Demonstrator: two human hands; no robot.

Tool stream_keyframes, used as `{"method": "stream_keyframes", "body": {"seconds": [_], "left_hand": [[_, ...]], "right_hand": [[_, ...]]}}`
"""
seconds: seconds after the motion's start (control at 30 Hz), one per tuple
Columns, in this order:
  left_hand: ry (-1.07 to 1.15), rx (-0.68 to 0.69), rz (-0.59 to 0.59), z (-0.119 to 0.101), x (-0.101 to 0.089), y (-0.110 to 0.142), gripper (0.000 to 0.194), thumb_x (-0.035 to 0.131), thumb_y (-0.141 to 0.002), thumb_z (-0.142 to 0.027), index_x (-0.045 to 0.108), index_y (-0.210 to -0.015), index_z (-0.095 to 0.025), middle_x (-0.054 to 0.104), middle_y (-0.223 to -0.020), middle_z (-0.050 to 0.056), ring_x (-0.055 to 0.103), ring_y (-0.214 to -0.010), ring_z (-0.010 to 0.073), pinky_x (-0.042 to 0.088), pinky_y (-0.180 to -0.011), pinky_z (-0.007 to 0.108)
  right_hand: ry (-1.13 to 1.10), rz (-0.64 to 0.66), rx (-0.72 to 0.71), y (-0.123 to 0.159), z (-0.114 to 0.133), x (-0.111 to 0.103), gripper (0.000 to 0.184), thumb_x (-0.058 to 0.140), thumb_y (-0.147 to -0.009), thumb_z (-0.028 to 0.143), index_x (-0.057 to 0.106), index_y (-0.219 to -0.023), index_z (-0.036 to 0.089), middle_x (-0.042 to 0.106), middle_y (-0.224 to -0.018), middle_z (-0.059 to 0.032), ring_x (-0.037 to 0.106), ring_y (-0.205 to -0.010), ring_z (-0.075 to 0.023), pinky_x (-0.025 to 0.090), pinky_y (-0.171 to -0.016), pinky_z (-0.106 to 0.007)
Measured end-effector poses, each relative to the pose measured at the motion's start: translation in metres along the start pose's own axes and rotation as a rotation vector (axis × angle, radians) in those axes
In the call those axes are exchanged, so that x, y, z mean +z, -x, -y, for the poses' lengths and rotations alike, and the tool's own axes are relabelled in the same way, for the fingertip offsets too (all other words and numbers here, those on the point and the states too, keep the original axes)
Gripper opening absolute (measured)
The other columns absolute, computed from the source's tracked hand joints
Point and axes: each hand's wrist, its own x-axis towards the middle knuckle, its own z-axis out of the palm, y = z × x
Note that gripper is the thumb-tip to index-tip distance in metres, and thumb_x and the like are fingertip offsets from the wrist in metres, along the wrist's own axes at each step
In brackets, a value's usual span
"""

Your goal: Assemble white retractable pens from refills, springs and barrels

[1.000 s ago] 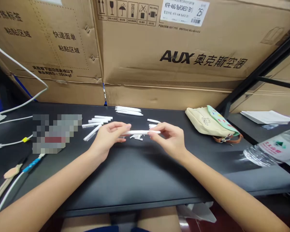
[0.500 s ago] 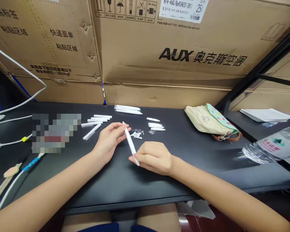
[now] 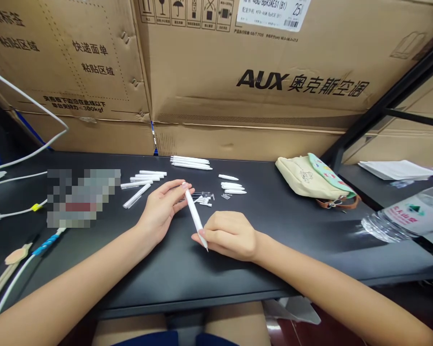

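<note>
A white click pen [image 3: 194,210] slants between my hands above the black table. My left hand [image 3: 161,207] is closed on its upper end, the thumb over the push button. Lower down, my right hand [image 3: 231,235] pinches the barrel near the front, and a thin point shows past the fingers. Just behind the pen lie thin refills [image 3: 202,194] and small white pieces [image 3: 204,202], partly hidden by my left fingers. Tiny clear or metallic bits, perhaps springs [image 3: 226,196], sit by the white tapered pieces [image 3: 234,187]. White tubes [image 3: 144,179] lie left of my left hand.
Several white pens [image 3: 190,163] lie together at the back, before cardboard boxes [image 3: 238,105]. On the right are a cream pouch [image 3: 299,180], a water bottle [image 3: 404,216] and papers [image 3: 397,169]. A blurred-out object [image 3: 82,199] and white cables [image 3: 19,281] occupy the left.
The pen's button has gone in under my left thumb, and a thin point now sticks out at its lower end. Both hands have stayed nearly in place.
</note>
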Motion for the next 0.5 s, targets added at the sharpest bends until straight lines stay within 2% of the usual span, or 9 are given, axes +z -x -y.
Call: {"method": "stream_keyframes", "body": {"seconds": [0.27, 0.5], "left_hand": [[0.001, -0.003, 0.001, -0.0001, -0.0002, -0.0003, 0.02, 0.071, -0.07, -0.015, 0.064, -0.088, -0.015, 0.07, -0.093, 0.007, 0.066, -0.091, 0.018, 0.053, -0.081, 0.027], [0.016, -0.028, -0.004, -0.001, -0.0001, -0.0005, 0.018, 0.069, -0.072, -0.014, 0.063, -0.089, -0.013, 0.07, -0.093, 0.008, 0.066, -0.091, 0.0175, 0.051, -0.085, 0.029]], "right_hand": [[0.027, 0.008, -0.006, 0.0001, 0.0003, 0.0006, 0.017, 0.058, -0.084, 0.013, 0.056, -0.068, 0.017, 0.06, -0.058, 0.0007, 0.053, -0.052, -0.0077, 0.043, -0.05, -0.019], [0.005, -0.012, -0.007, 0.0009, 0.0013, 0.0026, 0.01, 0.06, -0.082, 0.011, 0.057, -0.073, 0.015, 0.061, -0.058, -0.0002, 0.052, -0.052, -0.0084, 0.043, -0.049, -0.02]]}}
